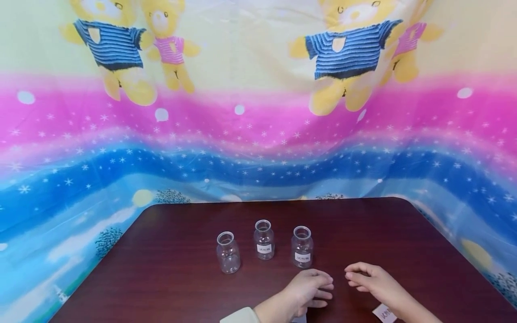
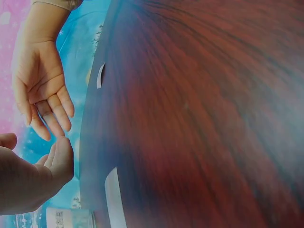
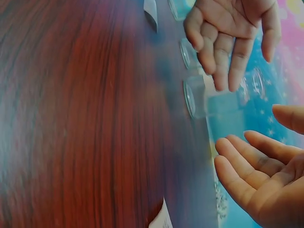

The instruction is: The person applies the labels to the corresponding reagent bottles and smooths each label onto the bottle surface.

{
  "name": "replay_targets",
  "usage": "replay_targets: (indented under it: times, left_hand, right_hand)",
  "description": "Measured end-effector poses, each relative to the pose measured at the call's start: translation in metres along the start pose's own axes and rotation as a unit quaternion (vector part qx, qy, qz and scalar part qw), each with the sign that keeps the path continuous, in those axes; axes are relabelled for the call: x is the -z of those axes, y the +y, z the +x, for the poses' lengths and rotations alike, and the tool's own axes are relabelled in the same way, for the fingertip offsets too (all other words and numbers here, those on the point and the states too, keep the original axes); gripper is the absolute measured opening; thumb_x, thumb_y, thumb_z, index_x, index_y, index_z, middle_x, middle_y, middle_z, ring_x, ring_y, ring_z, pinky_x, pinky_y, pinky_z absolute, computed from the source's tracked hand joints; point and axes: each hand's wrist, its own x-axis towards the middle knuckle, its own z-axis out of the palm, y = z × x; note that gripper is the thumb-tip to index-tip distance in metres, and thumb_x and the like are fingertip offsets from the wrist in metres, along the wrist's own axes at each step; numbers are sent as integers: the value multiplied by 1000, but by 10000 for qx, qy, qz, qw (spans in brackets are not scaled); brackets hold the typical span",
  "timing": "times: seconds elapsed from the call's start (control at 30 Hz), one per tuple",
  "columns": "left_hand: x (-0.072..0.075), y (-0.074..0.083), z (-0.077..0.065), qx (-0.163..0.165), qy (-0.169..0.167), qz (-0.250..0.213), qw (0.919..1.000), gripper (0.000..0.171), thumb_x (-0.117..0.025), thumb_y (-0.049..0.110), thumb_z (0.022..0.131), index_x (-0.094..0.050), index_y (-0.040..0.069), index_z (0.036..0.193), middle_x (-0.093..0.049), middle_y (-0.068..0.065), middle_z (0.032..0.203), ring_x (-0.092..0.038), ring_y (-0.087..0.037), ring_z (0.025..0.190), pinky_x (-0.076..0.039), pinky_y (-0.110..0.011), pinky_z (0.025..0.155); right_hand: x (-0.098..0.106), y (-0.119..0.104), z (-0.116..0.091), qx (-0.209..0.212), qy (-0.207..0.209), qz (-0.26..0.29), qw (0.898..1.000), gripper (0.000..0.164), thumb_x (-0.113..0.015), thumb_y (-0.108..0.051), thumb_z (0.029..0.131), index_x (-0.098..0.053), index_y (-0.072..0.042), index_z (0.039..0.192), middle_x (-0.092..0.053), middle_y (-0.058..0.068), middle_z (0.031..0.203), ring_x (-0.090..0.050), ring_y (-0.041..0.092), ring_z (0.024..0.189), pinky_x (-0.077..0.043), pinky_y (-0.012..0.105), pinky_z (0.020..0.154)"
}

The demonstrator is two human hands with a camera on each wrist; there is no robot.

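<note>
Over the front of the table, my left hand (image 1: 308,291) and right hand (image 1: 373,282) face each other with a gap between them. Both are empty, fingers loosely extended and palms turned inward. Just beyond the left hand stands a clear glass jar (image 1: 302,244) with a white label. A second labelled jar (image 1: 264,235) is to its left, and a third jar (image 1: 228,258), showing no label, stands farthest left. All are upright and lidless. A white card (image 1: 383,313) with handwriting lies below my right wrist. Another white paper piece (image 1: 300,319) is mostly hidden under my left hand.
The dark red wooden table (image 1: 181,251) has rounded back corners. Behind it hangs a colourful curtain (image 1: 242,134) printed with bears and snowflakes, which also runs along both sides.
</note>
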Motion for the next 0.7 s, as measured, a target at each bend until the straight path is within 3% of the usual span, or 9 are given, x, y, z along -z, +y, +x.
replay_targets:
  times: [0.7]
  left_hand:
    - [-35,-13,11,347,6,-70,9994,10,-56,13,78,-52,6,84,-59,-8,76,-58,-17,63,-50,-32,58]
  right_hand:
    - [41,26,-20,-532,71,-249,9983,46,-46,-25,88,-42,15,111,-51,25,106,-53,33,92,-46,40,73]
